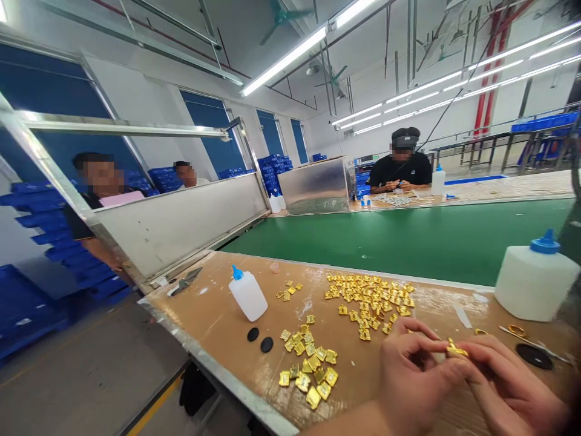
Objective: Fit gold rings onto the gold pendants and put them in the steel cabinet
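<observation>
Close together at the lower right, my left hand (pixel 422 372) and my right hand (pixel 511 378) both have their fingers closed. Between the fingertips of the two hands is a small shiny gold-coloured piece (pixel 455 349), partly covered by the fingers. To the left of my hands lies a loose group of square gold pieces (pixel 314 363) on the brown tabletop (pixel 254 363). Farther back, a denser pile of similar gold pieces (pixel 370 293) spreads out, its near right edge close to my left hand.
A white bottle (pixel 248 295) with a blue tip stands at left, near two black discs (pixel 266 344). On the right are a larger bottle (pixel 535 281), a black disc (pixel 534 356) and gold rings (pixel 517 330). Beyond runs a green belt (pixel 408 236), with a person (pixel 402 166) working across it.
</observation>
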Motion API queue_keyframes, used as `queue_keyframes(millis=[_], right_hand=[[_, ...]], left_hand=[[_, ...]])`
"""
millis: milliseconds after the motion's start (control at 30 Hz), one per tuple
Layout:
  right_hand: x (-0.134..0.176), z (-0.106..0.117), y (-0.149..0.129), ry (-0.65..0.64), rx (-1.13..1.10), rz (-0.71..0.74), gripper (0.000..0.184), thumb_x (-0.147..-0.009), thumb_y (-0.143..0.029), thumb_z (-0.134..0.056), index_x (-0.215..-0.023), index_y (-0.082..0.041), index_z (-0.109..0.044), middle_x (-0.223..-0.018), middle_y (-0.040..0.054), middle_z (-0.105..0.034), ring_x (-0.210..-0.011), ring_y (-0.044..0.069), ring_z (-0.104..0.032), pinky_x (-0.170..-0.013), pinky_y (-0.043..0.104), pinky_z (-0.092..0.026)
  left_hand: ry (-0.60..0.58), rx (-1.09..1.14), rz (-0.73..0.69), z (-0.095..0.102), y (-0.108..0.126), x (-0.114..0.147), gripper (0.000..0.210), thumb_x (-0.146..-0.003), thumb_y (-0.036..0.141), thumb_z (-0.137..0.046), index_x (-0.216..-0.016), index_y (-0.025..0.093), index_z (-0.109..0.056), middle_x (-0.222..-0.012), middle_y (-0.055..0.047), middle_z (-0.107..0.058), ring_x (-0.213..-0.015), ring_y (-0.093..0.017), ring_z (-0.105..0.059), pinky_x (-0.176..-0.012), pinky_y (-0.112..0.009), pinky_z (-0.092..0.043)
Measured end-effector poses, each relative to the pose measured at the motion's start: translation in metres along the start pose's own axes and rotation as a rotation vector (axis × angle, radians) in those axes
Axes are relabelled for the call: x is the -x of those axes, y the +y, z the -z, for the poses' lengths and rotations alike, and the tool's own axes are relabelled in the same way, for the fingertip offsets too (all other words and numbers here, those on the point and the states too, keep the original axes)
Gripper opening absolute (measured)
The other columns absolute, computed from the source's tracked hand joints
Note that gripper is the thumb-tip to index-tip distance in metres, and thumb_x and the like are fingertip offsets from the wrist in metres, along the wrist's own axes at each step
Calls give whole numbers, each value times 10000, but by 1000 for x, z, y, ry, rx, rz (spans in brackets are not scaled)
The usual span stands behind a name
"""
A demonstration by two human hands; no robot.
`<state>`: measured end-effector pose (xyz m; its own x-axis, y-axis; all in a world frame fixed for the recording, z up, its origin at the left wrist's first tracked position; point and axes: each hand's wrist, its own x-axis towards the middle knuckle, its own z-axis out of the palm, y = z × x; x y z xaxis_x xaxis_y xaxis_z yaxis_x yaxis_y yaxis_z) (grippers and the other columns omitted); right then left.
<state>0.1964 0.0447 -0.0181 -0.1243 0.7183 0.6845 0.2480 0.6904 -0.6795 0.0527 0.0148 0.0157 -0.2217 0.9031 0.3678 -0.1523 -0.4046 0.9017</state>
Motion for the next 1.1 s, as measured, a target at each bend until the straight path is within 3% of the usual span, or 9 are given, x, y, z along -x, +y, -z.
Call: queue_keyframes(millis=[100, 267, 500, 733, 933, 1033, 1100], right_hand=[[-7, 2, -24, -7, -3, 20, 89, -969, -272, -618, -1043, -245, -661, -1008, 82, -642, -887, 219, -646, -625, 256, -550], [-18, 8, -48, 22, 48, 213, 139, -974, -131, -586, -1046, -221, -663, -903, 54, -622, -841, 190, -609, -716, 301, -527], [-20, 17, -54, 76, 243, 367, 183, -935, -102, -677, -1087, -203, -702, -881, 45, -641, -803, 181, -578, -724, 347, -448], [-19, 16, -53, 85, 208, 332, 285, -922, -134, -710, -1188, -227, -668, -971, 56, -639, -904, 205, -614, -790, 373, -501], [-15, 15, -49, 114, 143, 269, 395, -901, -166, -736, -1262, -246, -595, -1069, 72, -610, -976, 227, -598, -813, 386, -538], [-15, 15, -48, 112, 132, 259, 389, -908, -166, -723, -1263, -247, -586, -1072, 69, -606, -970, 224, -595, -832, 392, -536], [-15, 15, -48, 107, 121, 240, 378, -920, -161, -701, -1268, -244, -581, -1086, 73, -607, -977, 223, -593, -849, 397, -530]], left_hand=[[-44, -36, -51, 0, 11, 3, 343, -677, 440, -927, -844, 167, -804, -971, -75, -611, -618, -73, -460, -519, -224, -354], [-143, -104, -59, 11, 20, 5, 217, -825, 338, -833, -1001, 216, -798, -1073, -66, -626, -670, -70, -518, -625, -221, -446], [-146, 204, 223, 21, 6, 1, 502, -772, 402, -872, -1171, 223, -626, -991, -57, -723, -484, -42, -481, -419, -161, -395], [-109, 340, 261, 20, 5, -2, 500, -766, 397, -872, -1150, 237, -595, -922, -11, -734, -389, 16, -399, -395, -119, -299], [-146, 366, 252, 22, 3, -3, 525, -798, 440, -834, -1204, 248, -561, -954, -38, -741, -376, 32, -341, -410, -129, -242], [-133, 286, 190, 24, 9, -2, 503, -818, 447, -815, -1207, 258, -559, -986, -49, -743, -398, 12, -378, -403, -136, -280], [-126, 101, 74, 26, 19, 1, 438, -836, 381, -812, -1185, 262, -574, -1025, -51, -743, -471, -23, -474, -450, -151, -383]])
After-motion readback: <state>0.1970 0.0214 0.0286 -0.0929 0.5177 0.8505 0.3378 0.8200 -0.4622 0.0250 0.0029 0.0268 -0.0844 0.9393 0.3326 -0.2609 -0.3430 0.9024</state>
